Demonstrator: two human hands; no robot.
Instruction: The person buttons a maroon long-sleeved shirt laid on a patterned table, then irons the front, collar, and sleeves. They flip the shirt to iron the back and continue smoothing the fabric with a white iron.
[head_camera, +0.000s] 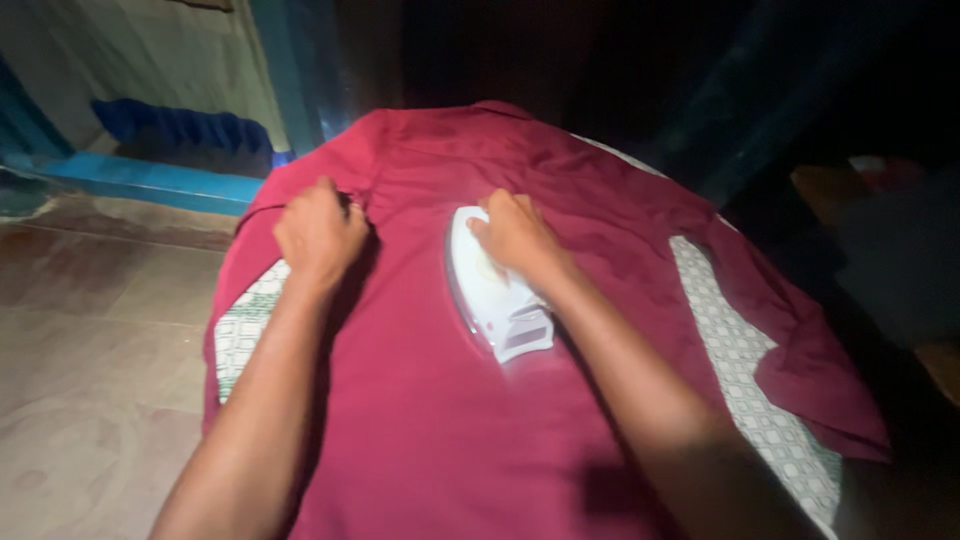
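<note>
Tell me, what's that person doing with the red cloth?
The person is ironing. Their right hand grips a white iron resting on a dark red shirt. Their left hand pinches the shirt's fabric beside it. The shirt lies spread over a patterned pad.

one red shirt (430, 400), one white iron (490, 290), two hands (318, 232)
</note>
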